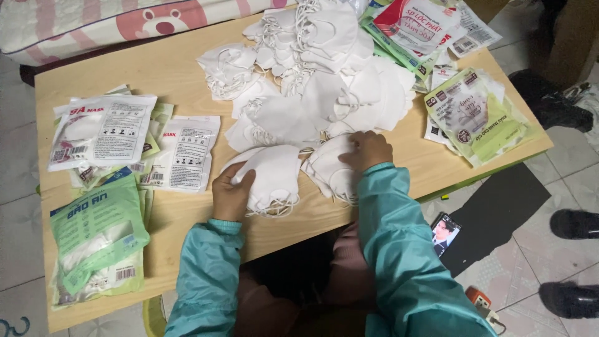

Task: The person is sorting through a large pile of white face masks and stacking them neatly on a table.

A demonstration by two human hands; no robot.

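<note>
A big heap of white face masks (312, 68) covers the middle and back of a low wooden table (181, 68). My left hand (229, 195) grips a small stack of folded white masks (274, 175) at the table's near edge. My right hand (367, 150) rests on another white mask (327, 168) beside that stack, fingers curled on its upper edge. Both arms wear teal sleeves.
Green and white mask packets (97, 240) lie at the near left, white printed packets (103, 128) behind them. More green packets (474, 112) sit at the right edge, red-printed ones (415, 25) at the back right. A phone (444, 234) and dark shoes (574, 223) lie on the tiled floor.
</note>
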